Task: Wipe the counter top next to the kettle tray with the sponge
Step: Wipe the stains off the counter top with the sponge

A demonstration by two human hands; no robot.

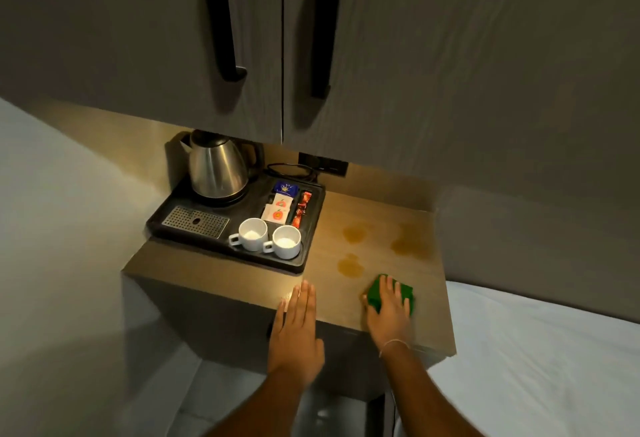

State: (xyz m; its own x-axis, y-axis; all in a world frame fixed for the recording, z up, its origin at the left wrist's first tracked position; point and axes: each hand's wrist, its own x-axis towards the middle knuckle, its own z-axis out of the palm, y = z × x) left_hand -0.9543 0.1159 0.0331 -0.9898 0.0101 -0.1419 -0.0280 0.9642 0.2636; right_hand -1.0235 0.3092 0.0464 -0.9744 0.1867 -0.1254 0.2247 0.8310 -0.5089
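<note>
Right grip (388,301) pressed flat on sponge (403,292), fingers spread; left grip (296,325) released, flat on desk (398,218). Sponge judged soft, light; best held from top.

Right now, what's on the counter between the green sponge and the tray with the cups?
In the head view, a brownish stain lies on the counter top between the sponge under the right hand and the tray; otherwise bare.

Your single head view looks steeply down, forward, close over the counter top (377,228), just beyond your fingertips (306,286).
</note>
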